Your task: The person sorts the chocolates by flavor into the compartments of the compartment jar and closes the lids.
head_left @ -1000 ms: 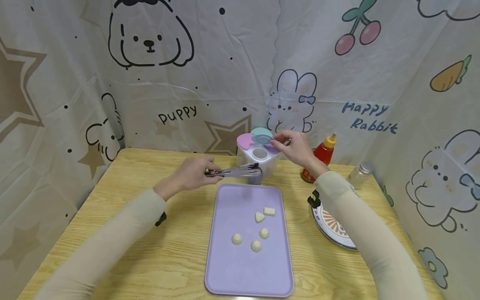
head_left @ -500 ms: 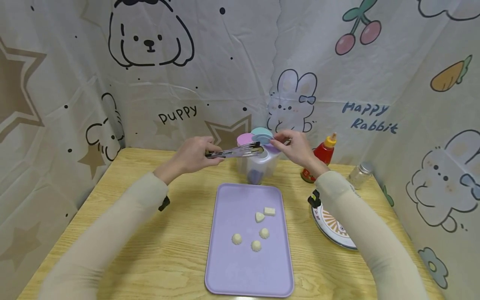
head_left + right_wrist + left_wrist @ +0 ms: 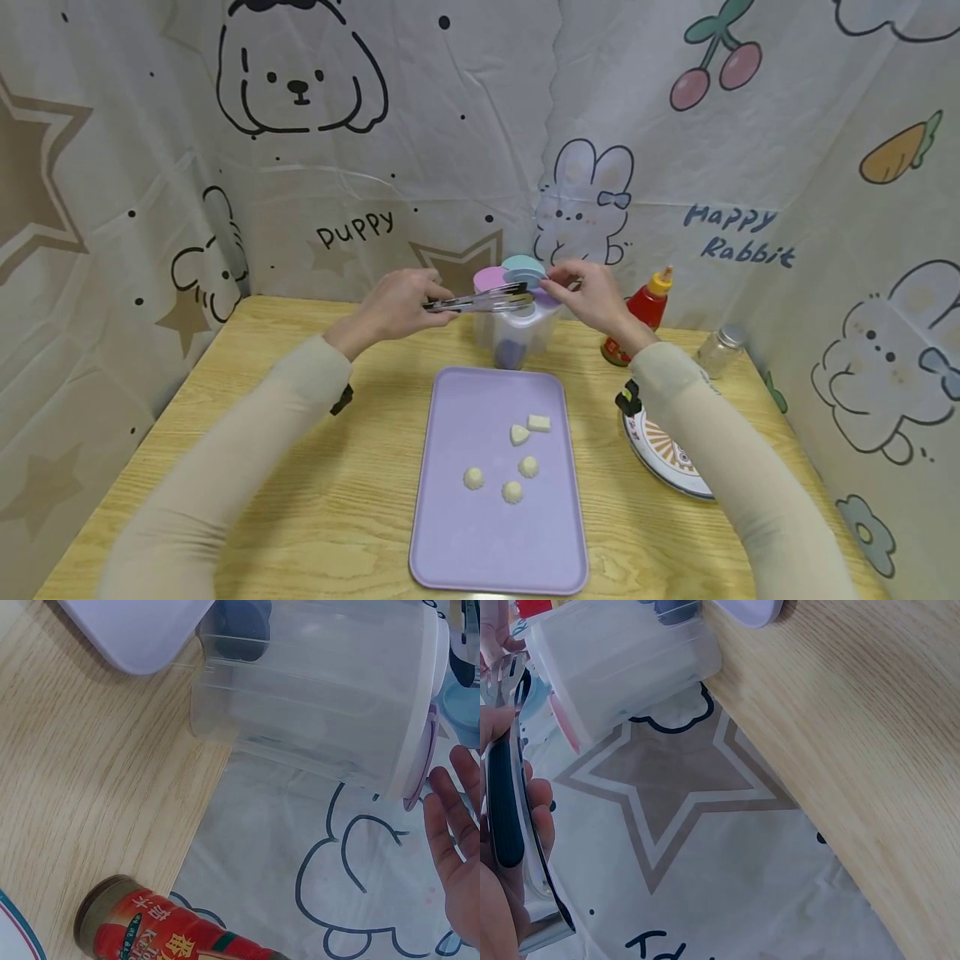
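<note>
My left hand [image 3: 397, 304] grips metal tongs with black handles [image 3: 506, 799]. The tongs' tips lie over the round opening of a clear storage container [image 3: 542, 335] with a white top. My right hand [image 3: 591, 293] pinches the edge of the raised blue flip lid [image 3: 525, 274] and holds it up behind that opening. Pink, green and purple lids cover the container's other openings. Through its clear front wall shows a dark bluish content [image 3: 511, 353]. Whether the tongs' tips hold anything, I cannot tell.
A purple tray [image 3: 487, 558] carries several small whitish pieces [image 3: 512, 492] in front of the container. To the right stand a red sauce bottle [image 3: 647, 307], a glass shaker [image 3: 722, 350] and a patterned plate [image 3: 660, 454] partly under the right sleeve. A printed cloth hangs behind.
My left hand has lifted the tongs from in front of the container to above its opening, then shifted slightly right. The right hand and the blue lid have stayed in place.
</note>
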### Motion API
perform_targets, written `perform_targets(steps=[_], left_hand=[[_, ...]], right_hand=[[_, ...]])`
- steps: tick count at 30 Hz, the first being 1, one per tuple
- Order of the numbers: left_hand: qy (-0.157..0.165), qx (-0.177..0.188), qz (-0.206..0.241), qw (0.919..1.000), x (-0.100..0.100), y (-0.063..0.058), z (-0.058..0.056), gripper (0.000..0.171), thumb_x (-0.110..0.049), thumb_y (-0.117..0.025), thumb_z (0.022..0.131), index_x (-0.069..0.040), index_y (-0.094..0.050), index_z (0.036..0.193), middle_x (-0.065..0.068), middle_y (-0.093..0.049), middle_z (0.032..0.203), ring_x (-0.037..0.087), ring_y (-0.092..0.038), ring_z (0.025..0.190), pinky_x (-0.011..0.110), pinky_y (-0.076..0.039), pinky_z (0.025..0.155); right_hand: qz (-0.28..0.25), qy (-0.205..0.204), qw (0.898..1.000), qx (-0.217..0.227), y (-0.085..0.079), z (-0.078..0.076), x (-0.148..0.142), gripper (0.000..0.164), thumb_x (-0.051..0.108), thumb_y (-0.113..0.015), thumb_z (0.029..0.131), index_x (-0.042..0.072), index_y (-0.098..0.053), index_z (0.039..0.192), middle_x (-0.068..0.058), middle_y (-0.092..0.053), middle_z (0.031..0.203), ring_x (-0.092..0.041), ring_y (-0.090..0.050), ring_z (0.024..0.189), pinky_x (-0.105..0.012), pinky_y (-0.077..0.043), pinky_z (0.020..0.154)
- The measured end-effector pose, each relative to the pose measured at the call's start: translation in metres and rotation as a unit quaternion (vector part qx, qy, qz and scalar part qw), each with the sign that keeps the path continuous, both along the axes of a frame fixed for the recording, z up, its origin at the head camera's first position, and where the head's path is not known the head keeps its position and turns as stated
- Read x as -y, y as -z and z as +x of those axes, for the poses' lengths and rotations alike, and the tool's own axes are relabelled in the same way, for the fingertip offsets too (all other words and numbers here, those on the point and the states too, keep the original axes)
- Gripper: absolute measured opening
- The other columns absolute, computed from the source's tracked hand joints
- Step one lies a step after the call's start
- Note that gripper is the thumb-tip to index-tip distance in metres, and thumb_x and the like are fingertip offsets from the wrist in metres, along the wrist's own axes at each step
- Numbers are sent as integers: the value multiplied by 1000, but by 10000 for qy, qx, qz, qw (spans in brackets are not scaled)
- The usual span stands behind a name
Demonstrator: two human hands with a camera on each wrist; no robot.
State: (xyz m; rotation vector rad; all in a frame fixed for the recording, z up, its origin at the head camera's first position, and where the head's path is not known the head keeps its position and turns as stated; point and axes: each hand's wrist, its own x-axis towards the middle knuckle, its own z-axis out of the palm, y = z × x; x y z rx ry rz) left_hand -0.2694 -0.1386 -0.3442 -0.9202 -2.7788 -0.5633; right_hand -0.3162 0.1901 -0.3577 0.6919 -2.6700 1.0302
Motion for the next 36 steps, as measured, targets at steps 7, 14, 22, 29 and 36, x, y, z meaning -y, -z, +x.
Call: perform_targets(steps=[7, 14, 22, 29, 36], left_hand=[[-78, 138, 49, 9999, -1, 4, -1, 30, -31, -80, 92, -10, -82, 114, 3, -59, 87, 16, -50, 74, 28, -38, 66], [-216, -3, 164, 9996, 6, 12, 4, 34, -34, -82, 90, -9, -81, 113, 3, -56, 86, 16, -46, 71, 28, -34, 64], [-680, -327, 469, 9960, 28, 33, 24, 39, -35, -85, 87, -8, -81, 116, 3, -56, 83, 16, -44, 68, 28, -34, 61], [-1240, -559, 810, 9874, 51, 66, 42, 42, -33, -87, 85, -5, -80, 116, 6, -60, 83, 15, -43, 63, 27, -33, 56], [-1690, -330, 903, 9809, 70, 96, 55, 41, -33, -88, 83, -5, -81, 113, 6, -61, 83, 15, -44, 62, 27, -34, 54]], right_hand=[[-2, -10, 10000, -56, 0, 0, 0, 19, 21, -75, 100, 5, -77, 110, -14, -78, 106, -25, -70, 93, -27, -54, 78], [-11, -56, 9999, -90, 1, 0, -1, 19, 21, -75, 100, 5, -78, 110, -14, -79, 106, -25, -70, 93, -23, -53, 76], [-12, -57, 9999, -94, 1, -1, 0, 19, 21, -75, 99, 5, -77, 110, -14, -78, 107, -25, -70, 93, -27, -54, 77], [-22, -29, 10000, -48, 1, 0, 0, 21, 22, -75, 100, 5, -77, 112, -14, -78, 108, -26, -70, 94, -29, -54, 78], [-25, 12, 10000, 6, 1, 0, 0, 22, 22, -74, 100, 5, -77, 113, -15, -78, 109, -26, -69, 95, -32, -55, 80]])
